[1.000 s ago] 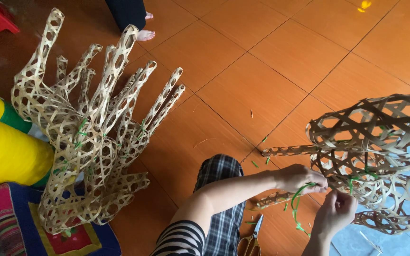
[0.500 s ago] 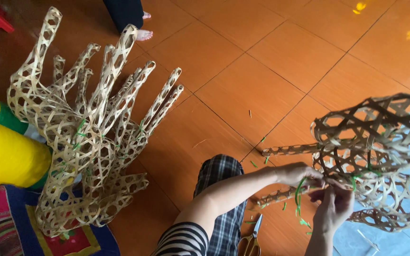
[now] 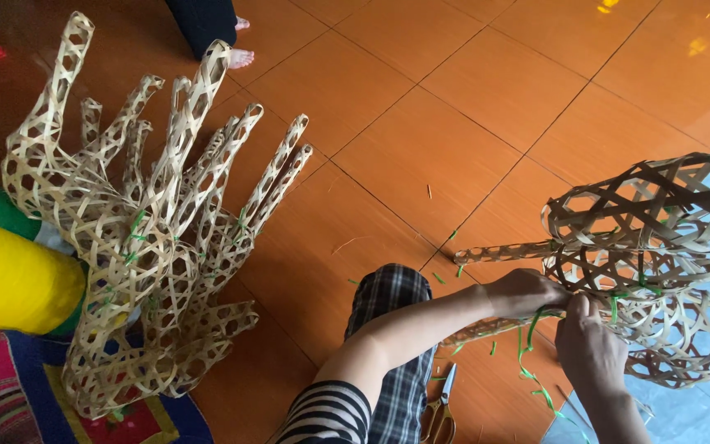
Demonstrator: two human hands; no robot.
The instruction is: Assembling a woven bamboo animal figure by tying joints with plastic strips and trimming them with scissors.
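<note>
A stack of woven hand shapes (image 3: 137, 238) stood far left of the openwork bamboo frame (image 3: 651, 247), scissors (image 3: 440, 415) lay nearer, and the left hand (image 3: 527, 292) and right hand (image 3: 589, 349), drawn closer since a second before, pinched green tie strips (image 3: 532, 345) against its lower left edge, above the floor (image 3: 421, 107).

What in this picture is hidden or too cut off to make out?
Head view:
- Fingertips of the left hand and right hand: buried in the woven bamboo frame.
- Green tie strip: its knot is covered by the hands.
- Scissors: cut by the bottom edge.
- Standing person's foot: body cut by the top edge.
</note>
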